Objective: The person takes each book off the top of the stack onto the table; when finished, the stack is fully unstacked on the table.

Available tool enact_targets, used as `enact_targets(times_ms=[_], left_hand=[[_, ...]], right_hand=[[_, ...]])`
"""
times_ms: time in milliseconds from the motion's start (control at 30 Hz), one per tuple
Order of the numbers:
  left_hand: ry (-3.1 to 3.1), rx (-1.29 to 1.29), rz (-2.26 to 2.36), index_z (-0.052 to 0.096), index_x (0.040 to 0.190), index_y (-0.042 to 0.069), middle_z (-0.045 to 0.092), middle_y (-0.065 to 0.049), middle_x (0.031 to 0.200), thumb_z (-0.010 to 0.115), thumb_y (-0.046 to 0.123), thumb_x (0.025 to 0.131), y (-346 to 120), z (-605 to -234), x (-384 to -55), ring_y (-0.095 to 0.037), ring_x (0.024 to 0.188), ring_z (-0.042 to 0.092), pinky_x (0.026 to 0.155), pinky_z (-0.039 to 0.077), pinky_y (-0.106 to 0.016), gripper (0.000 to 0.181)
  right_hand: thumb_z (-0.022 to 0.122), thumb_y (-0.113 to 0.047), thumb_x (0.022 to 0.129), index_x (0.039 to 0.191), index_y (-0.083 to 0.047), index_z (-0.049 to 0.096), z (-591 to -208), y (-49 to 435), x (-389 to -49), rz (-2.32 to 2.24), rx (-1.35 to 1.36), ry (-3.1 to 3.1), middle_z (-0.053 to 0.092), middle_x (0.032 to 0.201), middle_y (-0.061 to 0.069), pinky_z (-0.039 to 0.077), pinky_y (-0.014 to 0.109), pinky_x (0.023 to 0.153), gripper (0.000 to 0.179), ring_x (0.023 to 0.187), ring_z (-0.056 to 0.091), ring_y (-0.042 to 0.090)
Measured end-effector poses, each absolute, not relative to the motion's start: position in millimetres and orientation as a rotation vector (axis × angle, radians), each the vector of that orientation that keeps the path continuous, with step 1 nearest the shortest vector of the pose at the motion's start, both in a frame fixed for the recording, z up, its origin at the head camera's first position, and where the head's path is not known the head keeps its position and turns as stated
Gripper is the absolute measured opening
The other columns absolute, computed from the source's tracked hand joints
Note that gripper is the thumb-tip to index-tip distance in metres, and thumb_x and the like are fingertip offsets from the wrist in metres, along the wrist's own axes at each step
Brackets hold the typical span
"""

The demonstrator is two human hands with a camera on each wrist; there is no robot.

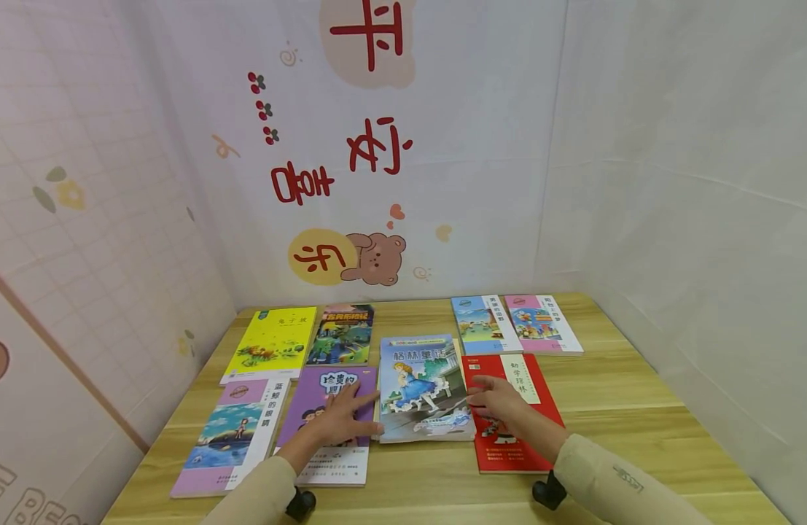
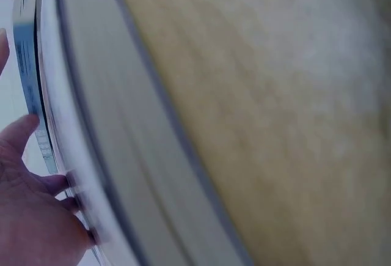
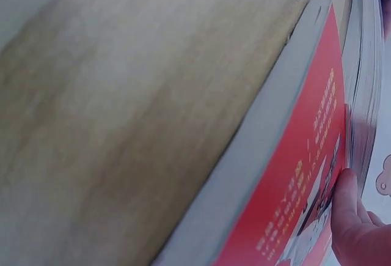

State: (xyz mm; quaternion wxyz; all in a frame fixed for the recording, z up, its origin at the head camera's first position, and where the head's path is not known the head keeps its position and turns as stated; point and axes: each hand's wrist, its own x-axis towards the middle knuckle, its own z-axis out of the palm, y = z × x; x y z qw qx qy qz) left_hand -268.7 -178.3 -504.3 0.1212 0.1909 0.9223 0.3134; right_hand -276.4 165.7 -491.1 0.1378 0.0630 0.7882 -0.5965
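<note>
At the middle of the table lies a fairy-tale book (image 1: 412, 415) with a girl in a blue dress on its cover; a cream edge shows from under its right side. My left hand (image 1: 342, 417) is spread over a purple book (image 1: 331, 470), its thumb at the fairy-tale book's left edge. In the left wrist view that thumb (image 2: 21, 130) meets the blue spine. Over a red book (image 1: 537, 375), my right hand (image 1: 500, 402) has its fingertips by the fairy-tale book's right edge. The right wrist view shows the thumb (image 3: 346, 195) beside the red cover.
Left of the purple book lies a lilac-and-blue book (image 1: 226, 437). Behind are a yellow book (image 1: 275, 339) and a green adventure book (image 1: 340, 339). At the back right sit a blue book (image 1: 478, 324) and a pink one (image 1: 541, 324). White cloth walls (image 1: 482, 182) enclose the wooden table (image 1: 626, 423).
</note>
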Motion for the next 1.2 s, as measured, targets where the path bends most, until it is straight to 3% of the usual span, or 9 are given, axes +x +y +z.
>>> enact_targets(times_ms=[333, 900, 1033, 1200], left_hand=[[2.694, 0.500, 0.882, 0.045, 0.151, 0.021, 0.013, -0.026, 0.161, 0.075, 0.051, 0.083, -172, -503, -266, -0.047, 0.147, 0.003, 0.112, -0.003, -0.067, 0.080], [2.752, 0.498, 0.886, 0.049, 0.148, 0.015, 0.015, -0.027, 0.160, 0.078, 0.050, 0.082, -166, -505, -262, -0.050, 0.146, 0.005, 0.110, -0.004, -0.070, 0.080], [2.743, 0.498, 0.898, 0.049, 0.148, 0.015, 0.015, -0.027, 0.160, 0.078, 0.049, 0.081, -166, -504, -262, -0.050, 0.146, 0.004, 0.110, -0.005, -0.070, 0.080], [2.739, 0.497, 0.902, 0.048, 0.148, 0.015, 0.013, -0.028, 0.160, 0.078, 0.048, 0.082, -166, -505, -262, -0.050, 0.146, 0.003, 0.111, -0.005, -0.069, 0.080]], right_hand=[[0.068, -0.009, 0.092, 0.145, 0.004, 0.043, -490, 164, -275, -1.739, 0.204, 2.265, 0.055, 0.138, 0.024, 0.050, 0.050, 0.095, 0.061, 0.109, 0.064, 0.034], [0.065, -0.015, 0.095, 0.152, -0.003, 0.035, -489, 168, -282, -1.812, 0.224, 2.170, 0.051, 0.141, 0.023, 0.046, 0.052, 0.099, 0.065, 0.116, 0.059, 0.033], [0.066, -0.021, 0.095, 0.151, -0.003, 0.037, -485, 167, -283, -1.767, 0.245, 2.185, 0.050, 0.142, 0.024, 0.040, 0.063, 0.098, 0.066, 0.119, 0.055, 0.039], [0.066, -0.019, 0.095, 0.148, 0.004, 0.039, -485, 165, -285, -1.764, 0.142, 2.194, 0.050, 0.139, 0.028, 0.041, 0.062, 0.099, 0.063, 0.121, 0.052, 0.048]])
